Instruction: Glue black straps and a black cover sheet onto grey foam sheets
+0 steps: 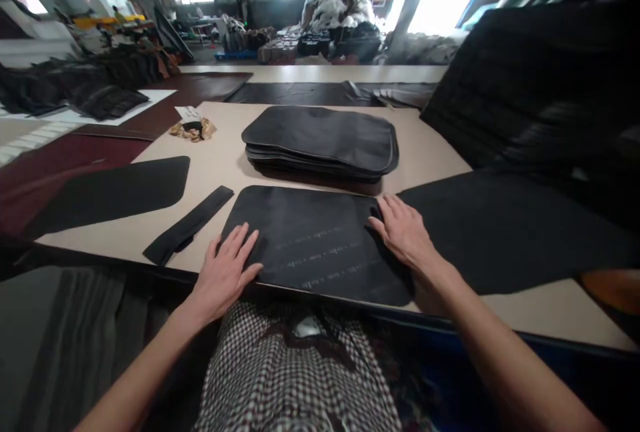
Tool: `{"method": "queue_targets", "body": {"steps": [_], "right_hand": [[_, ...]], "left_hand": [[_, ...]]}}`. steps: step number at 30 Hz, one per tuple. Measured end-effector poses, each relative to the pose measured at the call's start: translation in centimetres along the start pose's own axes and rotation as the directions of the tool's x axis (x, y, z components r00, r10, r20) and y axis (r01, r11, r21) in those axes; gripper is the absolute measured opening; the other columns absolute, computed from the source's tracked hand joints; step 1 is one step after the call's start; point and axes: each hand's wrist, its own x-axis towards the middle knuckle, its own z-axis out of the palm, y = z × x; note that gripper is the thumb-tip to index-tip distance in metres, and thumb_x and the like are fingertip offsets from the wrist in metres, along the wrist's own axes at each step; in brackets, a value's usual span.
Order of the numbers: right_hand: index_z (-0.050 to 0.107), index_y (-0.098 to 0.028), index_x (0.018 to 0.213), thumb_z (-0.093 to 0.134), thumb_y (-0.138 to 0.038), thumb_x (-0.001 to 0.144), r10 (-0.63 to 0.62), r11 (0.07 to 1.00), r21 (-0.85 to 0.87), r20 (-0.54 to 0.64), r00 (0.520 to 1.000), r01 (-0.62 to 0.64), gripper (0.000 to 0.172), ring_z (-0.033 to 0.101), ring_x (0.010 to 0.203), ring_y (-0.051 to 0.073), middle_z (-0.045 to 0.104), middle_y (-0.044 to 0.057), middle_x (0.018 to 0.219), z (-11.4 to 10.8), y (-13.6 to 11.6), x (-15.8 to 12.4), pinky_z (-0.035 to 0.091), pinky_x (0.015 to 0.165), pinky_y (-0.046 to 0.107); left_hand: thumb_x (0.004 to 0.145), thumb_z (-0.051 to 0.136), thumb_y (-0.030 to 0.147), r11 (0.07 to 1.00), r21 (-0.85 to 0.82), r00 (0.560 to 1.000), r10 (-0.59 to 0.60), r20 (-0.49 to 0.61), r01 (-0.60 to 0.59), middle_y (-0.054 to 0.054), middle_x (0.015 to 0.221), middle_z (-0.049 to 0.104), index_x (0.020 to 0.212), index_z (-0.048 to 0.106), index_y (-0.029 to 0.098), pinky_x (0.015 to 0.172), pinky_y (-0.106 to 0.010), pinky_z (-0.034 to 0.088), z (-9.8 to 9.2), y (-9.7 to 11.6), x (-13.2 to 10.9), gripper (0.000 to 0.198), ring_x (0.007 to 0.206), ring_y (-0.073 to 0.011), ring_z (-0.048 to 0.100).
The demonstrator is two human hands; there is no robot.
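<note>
A black rounded-corner sheet (305,239), faintly printed with rows of pale lettering, lies flat at the table's front edge. My left hand (230,269) rests on its left end, fingers spread and open. Over the right edge is my right hand (404,231), fingers stretched out and thumb apart. Something darker shows beneath that hand; I cannot tell whether it is a fold, a strip or shadow. Just behind the sheet stands a stack of similar black pieces (320,139). Left of my left hand lies a narrow black strip (190,225).
Another black piece (120,189) lies at the left on the beige table (215,159). A large black sheet (510,232) spreads at the right, below a tall dark pile (540,92). A crumpled tan bundle with a paper tag (193,127) sits at the back left.
</note>
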Motion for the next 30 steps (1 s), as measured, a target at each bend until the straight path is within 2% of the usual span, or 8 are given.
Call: {"method": "queue_targets", "body": {"steps": [2, 5, 8, 11, 16, 20, 24, 30], "right_hand": [[0.04, -0.003, 0.15, 0.029, -0.045, 0.106, -0.064, 0.995, 0.079, -0.01, 0.998, 0.064, 0.061, 0.031, 0.147, 0.032, 0.037, 0.022, 0.156, -2.1, -2.4, -2.3, 0.033, 0.116, 0.05], [0.034, -0.012, 0.155, 0.036, -0.045, 0.106, -0.283, 0.943, 0.197, 0.056, 0.957, 0.267, 0.059, 0.021, 0.151, 0.028, 0.027, 0.014, 0.163, -4.1, -7.1, -6.6, 0.032, 0.119, 0.051], [0.029, -0.02, 0.158, 0.055, -0.048, 0.099, -0.379, 0.909, 0.227, 0.106, 0.919, 0.349, 0.07, 0.021, 0.151, 0.031, 0.023, 0.01, 0.164, -3.6, -10.8, -10.1, 0.031, 0.119, 0.058], [0.029, -0.02, 0.158, 0.063, -0.041, 0.096, -0.328, 0.926, 0.216, 0.062, 0.943, 0.308, 0.074, 0.026, 0.149, 0.033, 0.025, 0.01, 0.163, -2.1, -11.8, -11.4, 0.031, 0.118, 0.061], [0.032, -0.019, 0.157, 0.064, -0.037, 0.096, -0.324, 0.919, 0.249, 0.037, 0.946, 0.305, 0.072, 0.032, 0.147, 0.032, 0.03, 0.012, 0.161, -2.7, -10.4, -11.3, 0.038, 0.116, 0.057], [0.049, -0.021, 0.147, 0.051, -0.041, 0.103, -0.297, 0.912, 0.324, 0.103, 0.949, 0.25, 0.048, 0.043, 0.141, 0.028, 0.044, 0.009, 0.154, -4.6, -8.2, -10.5, 0.043, 0.114, 0.051], [0.056, -0.017, 0.14, 0.037, -0.04, 0.108, -0.138, 0.945, 0.307, 0.052, 0.989, 0.116, 0.044, 0.048, 0.137, 0.026, 0.052, 0.011, 0.147, -4.4, -4.3, -6.1, 0.043, 0.112, 0.049], [0.048, -0.011, 0.146, 0.035, -0.04, 0.107, -0.028, 0.988, 0.152, 0.067, 0.997, 0.018, 0.05, 0.045, 0.138, 0.029, 0.046, 0.017, 0.151, -0.9, 1.1, 3.0, 0.041, 0.112, 0.048]], "left_hand": [[0.103, 0.032, 0.055, 0.995, 0.004, 0.994, 0.103, -0.022, -0.103, -0.006, 0.167, 0.017, 0.16, 0.019, 0.026, 0.121, -0.05, 0.021, -0.5, 1.3, -0.5, 0.066, 0.153, -0.0257, 0.021], [0.101, 0.036, 0.058, 0.951, 0.006, 0.95, 0.31, -0.026, -0.31, -0.005, 0.167, 0.02, 0.16, 0.02, 0.027, 0.122, -0.046, 0.02, -0.5, 4.3, -1.1, 0.068, 0.152, -0.0244, 0.024], [0.099, 0.04, 0.061, 0.917, 0.036, 0.914, 0.399, -0.075, -0.397, -0.005, 0.165, 0.026, 0.159, 0.026, 0.028, 0.121, -0.048, 0.022, 0.7, 7.0, -1.4, 0.07, 0.15, -0.0259, 0.029], [0.097, 0.045, 0.059, 0.919, 0.088, 0.911, 0.393, -0.123, -0.385, -0.007, 0.164, 0.028, 0.158, 0.028, 0.027, 0.118, -0.052, 0.029, 1.9, 8.1, -1.4, 0.071, 0.148, -0.0286, 0.033], [0.096, 0.049, 0.058, 0.889, 0.06, 0.88, 0.459, -0.123, -0.455, -0.005, 0.16, 0.036, 0.157, 0.03, 0.028, 0.109, -0.05, 0.043, 0.8, 7.0, -0.8, 0.071, 0.143, -0.0292, 0.042], [0.101, 0.045, 0.045, 0.884, -0.1, 0.888, 0.449, -0.098, -0.457, -0.001, 0.152, 0.05, 0.156, 0.032, 0.031, 0.111, -0.043, 0.044, -1.7, 5.1, 1.3, 0.058, 0.135, -0.021, 0.052], [0.106, 0.032, 0.042, 0.933, -0.253, 0.965, 0.26, -0.025, -0.257, -0.003, 0.155, 0.047, 0.154, 0.035, 0.029, 0.118, -0.046, 0.035, -2.2, 2.2, 7.0, 0.05, 0.141, -0.019, 0.045], [0.105, 0.025, 0.049, 0.957, -0.28, 0.996, 0.087, 0.024, -0.077, -0.014, 0.159, 0.037, 0.155, 0.031, 0.019, 0.118, -0.048, 0.03, 1.1, -4.0, 17.0, 0.058, 0.147, -0.0244, 0.034]]}}
